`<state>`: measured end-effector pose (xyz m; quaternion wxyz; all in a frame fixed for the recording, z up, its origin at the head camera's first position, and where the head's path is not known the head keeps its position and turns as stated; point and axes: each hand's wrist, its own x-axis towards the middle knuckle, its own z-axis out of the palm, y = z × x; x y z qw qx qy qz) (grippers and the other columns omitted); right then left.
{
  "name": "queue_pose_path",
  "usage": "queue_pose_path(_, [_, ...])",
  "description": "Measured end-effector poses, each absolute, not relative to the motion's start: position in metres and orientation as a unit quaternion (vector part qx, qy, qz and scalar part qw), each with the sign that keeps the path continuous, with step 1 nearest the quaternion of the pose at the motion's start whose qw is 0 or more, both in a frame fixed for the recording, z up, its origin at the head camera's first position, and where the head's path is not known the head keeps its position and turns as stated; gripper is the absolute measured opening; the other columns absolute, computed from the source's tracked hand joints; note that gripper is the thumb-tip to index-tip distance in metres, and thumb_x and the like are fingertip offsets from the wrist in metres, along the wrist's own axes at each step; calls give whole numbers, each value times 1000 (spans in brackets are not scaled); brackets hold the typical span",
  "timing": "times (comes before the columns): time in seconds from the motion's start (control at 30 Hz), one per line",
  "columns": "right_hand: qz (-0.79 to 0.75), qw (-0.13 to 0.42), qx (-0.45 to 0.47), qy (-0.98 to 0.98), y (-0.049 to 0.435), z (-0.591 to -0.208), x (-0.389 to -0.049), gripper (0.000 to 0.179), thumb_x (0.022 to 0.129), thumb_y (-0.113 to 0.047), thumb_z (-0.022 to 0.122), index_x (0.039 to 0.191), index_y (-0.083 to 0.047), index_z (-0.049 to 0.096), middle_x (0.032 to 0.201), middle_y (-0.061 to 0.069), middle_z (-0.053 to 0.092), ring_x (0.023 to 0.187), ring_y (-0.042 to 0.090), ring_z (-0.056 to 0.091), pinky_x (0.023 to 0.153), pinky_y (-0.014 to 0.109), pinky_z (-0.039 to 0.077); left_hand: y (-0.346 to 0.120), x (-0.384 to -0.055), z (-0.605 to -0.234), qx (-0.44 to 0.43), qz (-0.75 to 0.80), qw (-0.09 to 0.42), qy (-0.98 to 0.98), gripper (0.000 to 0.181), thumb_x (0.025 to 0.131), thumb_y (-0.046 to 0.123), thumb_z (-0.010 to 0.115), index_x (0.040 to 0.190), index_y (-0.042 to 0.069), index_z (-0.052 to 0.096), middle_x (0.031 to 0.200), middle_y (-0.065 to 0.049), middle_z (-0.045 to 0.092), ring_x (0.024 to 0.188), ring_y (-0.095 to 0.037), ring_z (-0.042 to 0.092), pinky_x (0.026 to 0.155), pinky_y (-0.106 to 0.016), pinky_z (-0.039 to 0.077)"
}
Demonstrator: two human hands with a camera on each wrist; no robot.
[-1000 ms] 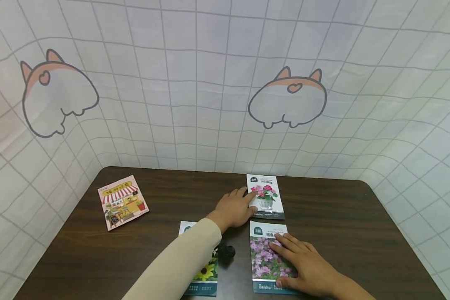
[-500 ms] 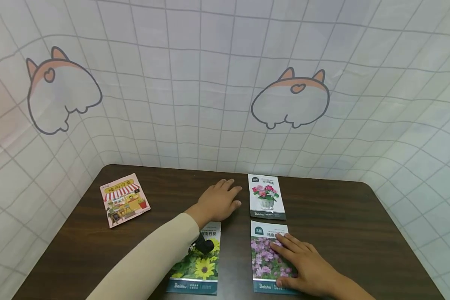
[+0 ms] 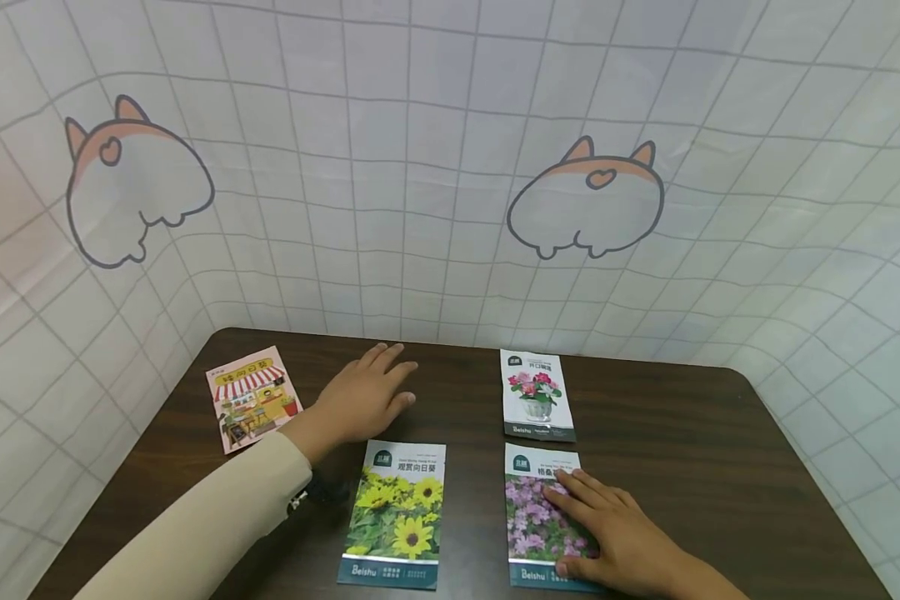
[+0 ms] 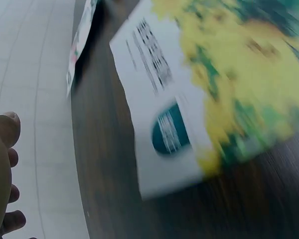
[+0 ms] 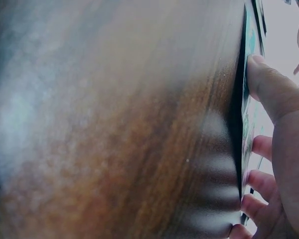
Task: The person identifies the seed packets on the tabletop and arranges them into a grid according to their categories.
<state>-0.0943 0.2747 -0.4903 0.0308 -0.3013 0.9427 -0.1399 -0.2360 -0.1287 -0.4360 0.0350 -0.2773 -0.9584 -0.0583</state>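
My left hand (image 3: 362,395) hovers over the table with its fingers spread and nothing in them, between the pink packet and the yellow-flower packet. That yellow-flower seed packet (image 3: 393,517) lies flat just below it and fills much of the left wrist view, blurred. My right hand (image 3: 607,529) rests with fairly straight fingers on a purple-flower seed packet (image 3: 525,525), covering its right side. Behind this one lies a seed packet with pink flowers in a glass vase (image 3: 536,396). A pink packet with a shop-stall picture (image 3: 255,398) lies tilted at the left, close to my left forearm.
The dark wooden table (image 3: 675,450) has rounded far corners. A white grid-patterned curtain (image 3: 390,167) with cartoon animals hangs right behind it and along both sides. A dark strapped device (image 3: 318,492) sits at my left wrist.
My left hand has left the vase-flower packet and swung leftward across the table, uncovering the yellow-flower packet. The right hand stays on the purple-flower packet.
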Motion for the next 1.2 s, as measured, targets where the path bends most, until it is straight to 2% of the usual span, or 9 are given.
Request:
queue_pose_path(0.27, [-138, 18, -307, 942, 275, -493, -94, 86, 89, -76, 56, 156, -23, 46, 162, 9, 38, 148, 36, 35, 106, 61, 37, -182, -222, -439, -244, -79, 51, -965, 58, 105, 41, 58, 152, 9, 49, 161, -22, 34, 149, -44, 28, 111, -65, 34])
queue_pose_path(0.57, [-146, 24, -306, 941, 276, -497, -96, 85, 89, -75, 57, 157, -25, 45, 163, 8, 36, 149, 35, 33, 107, 62, 36, -235, -215, -440, -204, -102, 63, -972, 54, 103, 29, 63, 147, 2, 51, 154, -30, 38, 143, -53, 31, 113, -66, 29])
queue_pose_path(0.8, [-140, 13, -309, 941, 277, -498, -96, 85, 89, -75, 57, 157, -25, 45, 162, 8, 38, 147, 36, 35, 105, 61, 38, -268, -213, -450, -155, -101, 66, -981, 50, 99, 27, 63, 140, -2, 57, 147, -34, 45, 136, -54, 40, 105, -68, 37])
queue_pose_path(0.97, [-129, -9, -326, 937, 276, -498, -95, 82, 90, -73, 58, 156, -24, 46, 160, 9, 42, 144, 37, 40, 101, 61, 41, -288, -211, -463, -114, -87, 45, -989, 52, 97, 28, 64, 136, -5, 57, 141, -38, 47, 130, -57, 42, 99, -72, 39])
queue_pose_path(1.2, [-130, -3, -322, 938, 276, -497, -95, 83, 91, -73, 57, 157, -25, 45, 160, 9, 41, 145, 36, 39, 102, 61, 41, -307, -205, -476, -85, -101, 21, -991, 57, 96, 32, 65, 134, -9, 56, 137, -41, 46, 126, -61, 42, 97, -74, 38])
